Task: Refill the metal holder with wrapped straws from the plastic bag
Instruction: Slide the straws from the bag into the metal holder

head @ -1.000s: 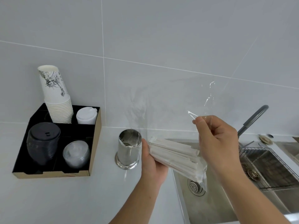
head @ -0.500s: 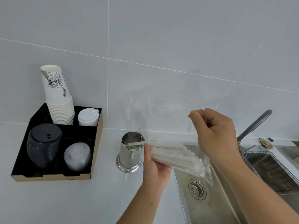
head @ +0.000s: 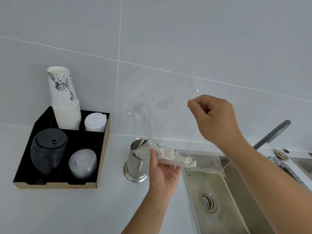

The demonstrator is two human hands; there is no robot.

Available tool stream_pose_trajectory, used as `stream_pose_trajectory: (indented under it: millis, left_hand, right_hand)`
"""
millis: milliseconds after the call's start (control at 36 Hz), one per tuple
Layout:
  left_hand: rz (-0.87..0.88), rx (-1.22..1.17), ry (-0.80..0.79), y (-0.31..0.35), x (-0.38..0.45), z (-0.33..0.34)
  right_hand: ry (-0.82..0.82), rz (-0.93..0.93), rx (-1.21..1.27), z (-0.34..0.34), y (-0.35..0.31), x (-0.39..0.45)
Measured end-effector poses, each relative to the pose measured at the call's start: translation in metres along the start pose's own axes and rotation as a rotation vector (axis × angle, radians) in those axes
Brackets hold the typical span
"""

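The left hand [head: 164, 173] gripped the straws [head: 167, 153], their tips inside the holder [head: 137, 163] beside its fingers [head: 152, 154]. The right hand [head: 214, 118] pinched the bag [head: 168, 115].

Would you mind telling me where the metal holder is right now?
The metal holder stands on the counter just left of the sink, right of the black cup tray, with the left hand beside it.

A: Where is the metal holder [head: 137, 162]?

B: Upright on the counter, a shiny cylinder on a flared round base.

A: And the wrapped straws [head: 166, 155]?

B: A white paper-sleeved bundle, lying nearly level, its left ends poking into the holder's open mouth, the rest fanning out to the holder's right.

A: The plastic bag [head: 170, 119]?

B: Clear, almost invisible, stretched above and right of the holder, one corner hanging lower right.
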State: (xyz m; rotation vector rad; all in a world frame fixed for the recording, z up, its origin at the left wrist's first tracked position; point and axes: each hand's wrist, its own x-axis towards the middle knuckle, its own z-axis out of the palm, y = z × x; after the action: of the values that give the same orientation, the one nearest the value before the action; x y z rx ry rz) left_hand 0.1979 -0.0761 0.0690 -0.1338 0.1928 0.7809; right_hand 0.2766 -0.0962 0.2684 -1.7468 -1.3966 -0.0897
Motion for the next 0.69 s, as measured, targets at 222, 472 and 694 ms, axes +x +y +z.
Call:
stream_pose_trajectory:
  millis: [222, 472, 694]
  left_hand:
    - [-0.049, 0.024, 0.073, 0.009, 0.006, 0.001]
    - [-0.066, 0.019, 0.117, 0.015, 0.011, -0.005]
    - [-0.020, -0.151, 0.126, 0.021, 0.020, 0.000]
  right_hand:
    - [-0.063, -0.060, -0.118, 0.011, -0.006, 0.030]
    - [-0.148, -0.068, -0.136, 0.014, -0.009, 0.055]
    - [-0.185, -0.061, -0.151, 0.024, -0.003, 0.062]
